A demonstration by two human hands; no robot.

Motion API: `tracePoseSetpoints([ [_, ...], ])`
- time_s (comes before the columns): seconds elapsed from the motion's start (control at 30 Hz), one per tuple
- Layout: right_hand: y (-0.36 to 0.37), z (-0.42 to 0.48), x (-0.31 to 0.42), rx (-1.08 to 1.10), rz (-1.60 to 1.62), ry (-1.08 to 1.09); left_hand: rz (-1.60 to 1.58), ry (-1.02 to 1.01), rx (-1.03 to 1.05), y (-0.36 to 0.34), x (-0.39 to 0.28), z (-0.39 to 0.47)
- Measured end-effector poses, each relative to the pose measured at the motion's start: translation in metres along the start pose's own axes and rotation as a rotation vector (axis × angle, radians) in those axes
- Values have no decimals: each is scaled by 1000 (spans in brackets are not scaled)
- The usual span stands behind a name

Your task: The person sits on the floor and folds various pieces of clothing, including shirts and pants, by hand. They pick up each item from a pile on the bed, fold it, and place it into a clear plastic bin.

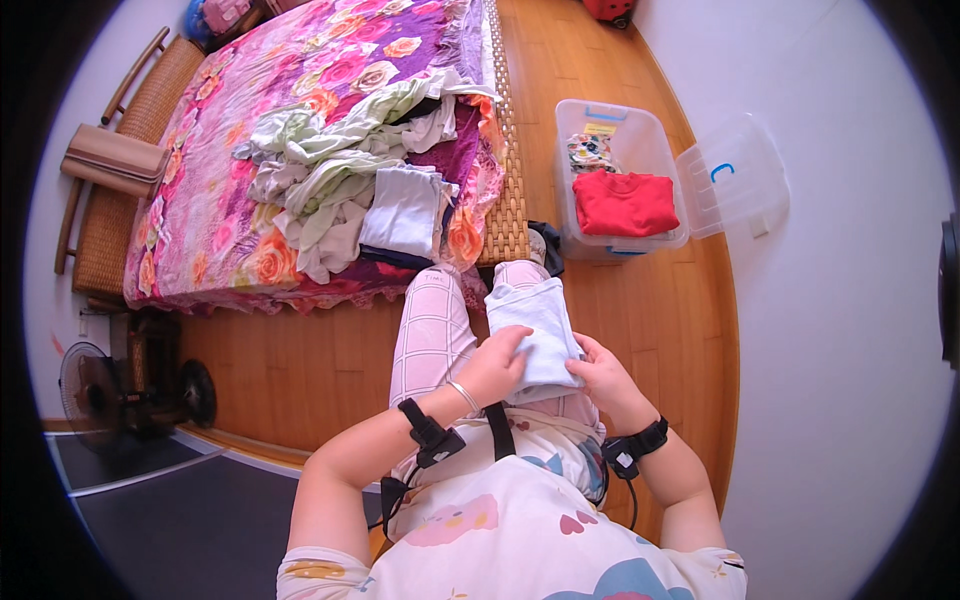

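Note:
A folded pale blue cloth garment (544, 322) lies on my right thigh, over pink checked trousers (435, 337). My left hand (495, 365) rests at its left side, partly over its surface; whether the fingers grip it cannot be told. At the right edge, my right hand (604, 375) pinches the fabric between thumb and fingers. On the near corner of the bed sits a stack of folded light garments (401, 210) with dark cloth beneath. Beside it, a loose heap of pale green and whitish clothes (330, 165) spreads across the floral bedding (255, 255).
On the wooden floor (300, 367), a clear plastic storage box (652, 142) holds a folded red garment (626, 202) and patterned cloth. Its transparent lid (735, 180) leans against the wall. A tan bag (116, 161) lies by the wicker headboard, and a fan (94, 394) stands at lower left.

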State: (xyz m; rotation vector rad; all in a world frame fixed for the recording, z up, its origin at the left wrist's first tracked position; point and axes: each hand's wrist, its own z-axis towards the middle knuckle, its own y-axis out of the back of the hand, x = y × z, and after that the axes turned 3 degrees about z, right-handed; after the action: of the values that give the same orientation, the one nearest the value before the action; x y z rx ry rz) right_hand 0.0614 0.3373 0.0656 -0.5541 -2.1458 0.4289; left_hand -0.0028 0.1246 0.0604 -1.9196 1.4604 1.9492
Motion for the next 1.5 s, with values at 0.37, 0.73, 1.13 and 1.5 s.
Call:
tracePoseSetpoints([
  [0.37,16,-3,5,-105,-276,23,273,1,250,-19,-2,1],
  [0.73,-74,16,4,517,-418,141,-633,396,-7,41,25,-6],
  [1.13,-37,25,1,-123,-1178,668,176,334,-548,73,86,-108],
  [1.5,1,-4,-6,-141,-923,256,-97,523,-149,79,75,-92],
])
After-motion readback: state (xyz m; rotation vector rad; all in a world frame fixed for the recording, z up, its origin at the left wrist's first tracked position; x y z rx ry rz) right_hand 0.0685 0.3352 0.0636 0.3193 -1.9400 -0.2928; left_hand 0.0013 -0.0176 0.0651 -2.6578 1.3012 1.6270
